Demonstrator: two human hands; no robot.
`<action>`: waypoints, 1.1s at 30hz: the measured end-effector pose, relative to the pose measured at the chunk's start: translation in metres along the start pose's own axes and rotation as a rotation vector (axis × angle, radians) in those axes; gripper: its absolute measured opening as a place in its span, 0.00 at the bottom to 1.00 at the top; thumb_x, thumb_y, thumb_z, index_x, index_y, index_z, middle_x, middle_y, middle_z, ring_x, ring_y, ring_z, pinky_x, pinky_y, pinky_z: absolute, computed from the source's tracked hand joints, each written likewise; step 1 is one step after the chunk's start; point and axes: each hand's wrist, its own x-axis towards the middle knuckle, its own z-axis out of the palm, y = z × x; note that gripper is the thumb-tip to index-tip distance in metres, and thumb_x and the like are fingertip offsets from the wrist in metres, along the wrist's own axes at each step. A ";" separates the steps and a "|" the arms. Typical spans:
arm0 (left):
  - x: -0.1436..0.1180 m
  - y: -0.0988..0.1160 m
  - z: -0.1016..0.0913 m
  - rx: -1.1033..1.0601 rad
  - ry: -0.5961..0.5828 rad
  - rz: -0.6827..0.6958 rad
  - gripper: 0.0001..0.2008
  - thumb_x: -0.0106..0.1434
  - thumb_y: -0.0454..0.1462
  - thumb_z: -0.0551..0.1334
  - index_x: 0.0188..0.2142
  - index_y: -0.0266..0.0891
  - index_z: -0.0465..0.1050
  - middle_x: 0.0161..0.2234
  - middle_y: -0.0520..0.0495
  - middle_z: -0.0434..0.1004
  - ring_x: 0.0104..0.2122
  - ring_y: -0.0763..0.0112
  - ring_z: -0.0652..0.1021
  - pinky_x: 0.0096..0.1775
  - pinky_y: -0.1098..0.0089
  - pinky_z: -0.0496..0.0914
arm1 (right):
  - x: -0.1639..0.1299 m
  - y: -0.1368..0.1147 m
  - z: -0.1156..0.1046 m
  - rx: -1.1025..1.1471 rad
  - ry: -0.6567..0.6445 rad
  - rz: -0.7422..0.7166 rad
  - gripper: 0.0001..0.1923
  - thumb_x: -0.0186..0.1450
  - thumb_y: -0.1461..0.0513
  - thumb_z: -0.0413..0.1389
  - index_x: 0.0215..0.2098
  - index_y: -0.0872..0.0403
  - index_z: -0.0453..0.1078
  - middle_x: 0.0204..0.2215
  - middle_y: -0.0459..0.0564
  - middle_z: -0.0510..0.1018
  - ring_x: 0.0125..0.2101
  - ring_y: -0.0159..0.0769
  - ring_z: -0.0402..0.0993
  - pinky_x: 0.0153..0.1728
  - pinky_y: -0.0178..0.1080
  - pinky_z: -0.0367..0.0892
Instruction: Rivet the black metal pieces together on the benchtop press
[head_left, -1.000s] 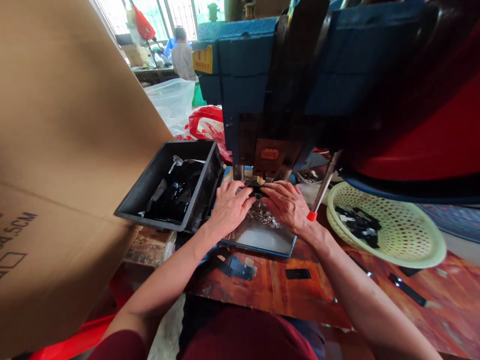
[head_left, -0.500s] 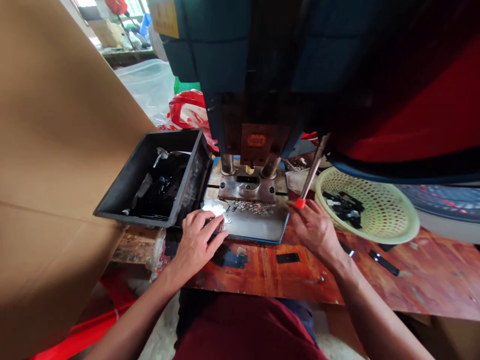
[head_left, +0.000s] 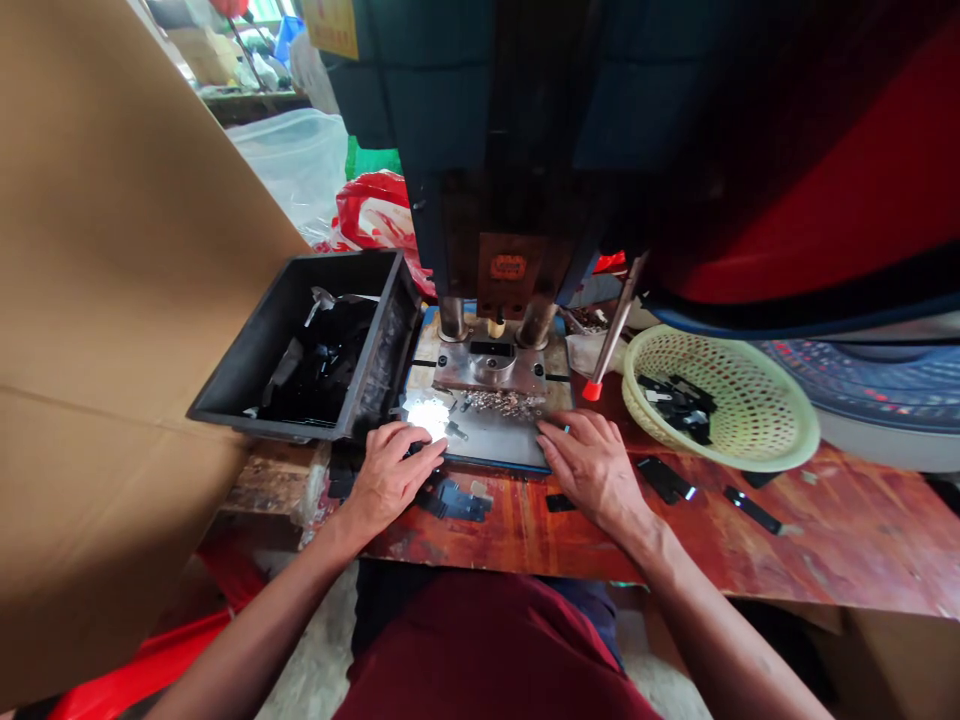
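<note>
both hands rest flat with fingers loosely spread, gripping nothing: left hand at the metal plate's front left corner, right hand at its front right. best kept there, clear of the press die, where a small black part sits. black bin stands left, basket right; a red-tipped lever hangs close.

Your bench is a worn reddish wooden tabletop, scuffed along its near edge. On it stand the press's blue-edged metal base plate, a black plastic bin to its left and a pale green woven basket to its right. Flat black pieces lie loose on the wood near the basket, more just before the plate.
</note>
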 end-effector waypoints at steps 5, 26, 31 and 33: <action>0.009 -0.008 0.005 -0.032 0.147 0.012 0.10 0.72 0.35 0.65 0.48 0.50 0.84 0.40 0.47 0.84 0.44 0.60 0.78 0.47 0.59 0.70 | -0.003 -0.014 -0.002 -0.071 0.003 -0.031 0.13 0.76 0.58 0.55 0.53 0.51 0.78 0.48 0.55 0.83 0.50 0.49 0.73 0.46 0.49 0.66; 0.070 0.005 0.020 -0.879 0.071 -0.825 0.22 0.68 0.48 0.65 0.56 0.39 0.81 0.27 0.49 0.81 0.18 0.73 0.73 0.19 0.73 0.68 | 0.007 -0.051 0.009 0.217 -0.014 -0.221 0.11 0.75 0.66 0.51 0.45 0.52 0.75 0.40 0.53 0.81 0.44 0.44 0.75 0.46 0.47 0.69; 0.068 0.001 0.012 -0.755 0.100 -0.765 0.17 0.69 0.43 0.64 0.53 0.42 0.83 0.31 0.48 0.85 0.26 0.67 0.81 0.27 0.71 0.73 | 0.066 -0.033 0.005 0.329 0.193 -0.077 0.06 0.74 0.64 0.56 0.44 0.51 0.75 0.38 0.52 0.81 0.41 0.42 0.75 0.46 0.47 0.70; 0.068 0.000 0.008 -0.727 0.110 -0.736 0.15 0.69 0.42 0.64 0.51 0.43 0.84 0.38 0.47 0.87 0.33 0.64 0.84 0.33 0.70 0.76 | 0.093 -0.025 0.007 0.293 0.260 -0.019 0.06 0.74 0.63 0.55 0.42 0.50 0.75 0.38 0.51 0.81 0.40 0.42 0.76 0.47 0.49 0.70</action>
